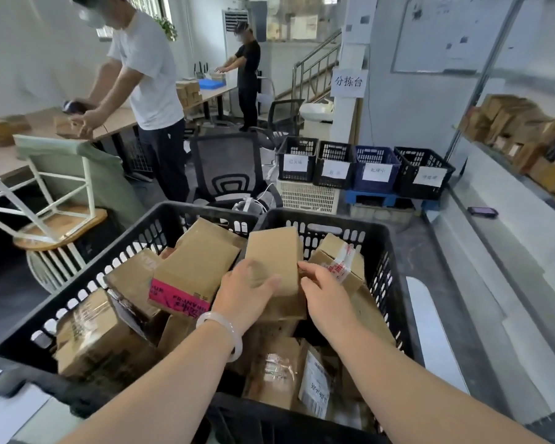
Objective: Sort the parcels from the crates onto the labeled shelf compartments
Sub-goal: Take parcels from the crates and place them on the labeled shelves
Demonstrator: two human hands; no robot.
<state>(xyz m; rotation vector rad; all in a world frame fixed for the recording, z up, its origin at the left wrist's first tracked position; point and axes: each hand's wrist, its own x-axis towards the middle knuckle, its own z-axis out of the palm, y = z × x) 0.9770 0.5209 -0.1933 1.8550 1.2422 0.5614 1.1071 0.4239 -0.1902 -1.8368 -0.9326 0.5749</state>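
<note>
A black slotted crate [116,270] in front of me is heaped with cardboard parcels. A plain brown parcel [274,251] stands tilted on top at the middle. My left hand [249,288], a pale bangle on its wrist, grips the parcel's lower left side with the thumb across its face. My right hand [322,291] holds the parcel's right edge, fingers curled behind it. A parcel with a pink label [189,274] lies just left. A taped parcel [340,261] sits to the right. Metal shelves [526,193] at the right carry stacked parcels [513,129].
Several labelled crates [366,168] stand in a row on the floor ahead. A mesh office chair [228,168] and an overturned stool [55,200] lie beyond the crate. Two people work at tables [116,123] on the left. A phone [482,211] rests on the lower shelf.
</note>
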